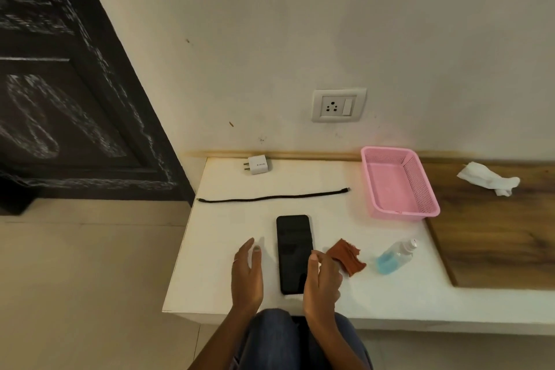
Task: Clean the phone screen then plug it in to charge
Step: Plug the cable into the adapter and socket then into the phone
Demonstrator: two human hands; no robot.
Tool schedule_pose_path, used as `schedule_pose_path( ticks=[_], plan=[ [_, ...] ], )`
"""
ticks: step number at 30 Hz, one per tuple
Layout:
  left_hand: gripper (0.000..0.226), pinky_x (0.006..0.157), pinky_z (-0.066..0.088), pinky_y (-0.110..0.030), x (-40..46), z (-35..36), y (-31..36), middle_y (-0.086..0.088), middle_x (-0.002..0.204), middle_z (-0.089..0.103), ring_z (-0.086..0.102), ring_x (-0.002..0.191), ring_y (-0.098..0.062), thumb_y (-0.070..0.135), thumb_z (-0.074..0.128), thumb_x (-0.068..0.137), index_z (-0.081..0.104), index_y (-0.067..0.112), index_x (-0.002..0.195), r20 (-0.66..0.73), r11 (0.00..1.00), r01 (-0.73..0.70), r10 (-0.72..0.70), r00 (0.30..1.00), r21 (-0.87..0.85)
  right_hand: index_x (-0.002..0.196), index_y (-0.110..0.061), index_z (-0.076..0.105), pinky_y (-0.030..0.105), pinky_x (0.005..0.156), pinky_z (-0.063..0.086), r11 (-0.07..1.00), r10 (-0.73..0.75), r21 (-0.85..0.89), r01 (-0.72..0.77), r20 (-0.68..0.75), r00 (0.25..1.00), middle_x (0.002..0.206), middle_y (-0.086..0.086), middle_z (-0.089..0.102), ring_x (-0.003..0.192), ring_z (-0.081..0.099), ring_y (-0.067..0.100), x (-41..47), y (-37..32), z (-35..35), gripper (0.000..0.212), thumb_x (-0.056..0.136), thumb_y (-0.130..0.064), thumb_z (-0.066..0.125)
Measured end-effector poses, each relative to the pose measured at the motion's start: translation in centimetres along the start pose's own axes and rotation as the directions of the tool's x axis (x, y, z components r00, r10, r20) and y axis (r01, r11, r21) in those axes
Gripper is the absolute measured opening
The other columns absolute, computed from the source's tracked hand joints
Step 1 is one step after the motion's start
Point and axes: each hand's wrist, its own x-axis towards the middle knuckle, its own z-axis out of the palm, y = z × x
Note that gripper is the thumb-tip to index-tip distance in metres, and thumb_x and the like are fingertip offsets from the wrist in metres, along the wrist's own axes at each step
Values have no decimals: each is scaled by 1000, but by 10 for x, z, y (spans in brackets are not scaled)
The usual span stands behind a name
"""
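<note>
Cream wall (300, 24) w/ dark carved door (60, 99) at left, beige tile floor (90, 279)

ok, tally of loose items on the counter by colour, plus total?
White: 2, charger adapter, crumpled tissue
Black: 2, cable, phone
Pink: 1, basket
Rust-brown: 1, cloth
Clear with blue liquid: 1, spray bottle
Total: 7
</note>
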Motion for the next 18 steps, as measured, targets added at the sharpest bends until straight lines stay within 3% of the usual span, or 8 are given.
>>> schedule_pose_path(
  ticks=[5,9,12,18],
  plan=[
    [45,109,35,-42,24,-27,-21,-8,140,51,45,129,-27,26,58,92,49,13,134,-133,903,-134,203,970,408,101,-12,65,40,83,41,957,-267,-116,265,-8,964,103,7,64,98,54,24,-7,0,4,15,92,-13,54],
    [53,110,35,-46,33,-37,-40,-10,142,49,44,132,-30,31,61,89,48,10,136,-54,777,-211,300,952,593,93,-11,68,40,73,46,862,-480,-164,479,34,876,94,5,65,88,57,25,-9,-3,4,19,80,2,67],
    [61,110,34,-46,34,-37,-49,-7,144,47,41,135,-28,43,52,85,48,13,138,-12,709,-255,349,937,657,93,-12,67,36,75,45,811,-546,-172,559,118,829,98,4,63,92,55,23,2,-17,7,23,77,4,67],
    [62,107,39,-48,39,-36,-58,-6,142,49,45,131,-28,43,57,80,50,16,135,-43,700,-269,393,918,662,106,-23,61,29,80,27,713,-595,-237,660,294,748,113,-3,51,107,39,16,67,-75,51,27,82,-11,59]
  ],
)
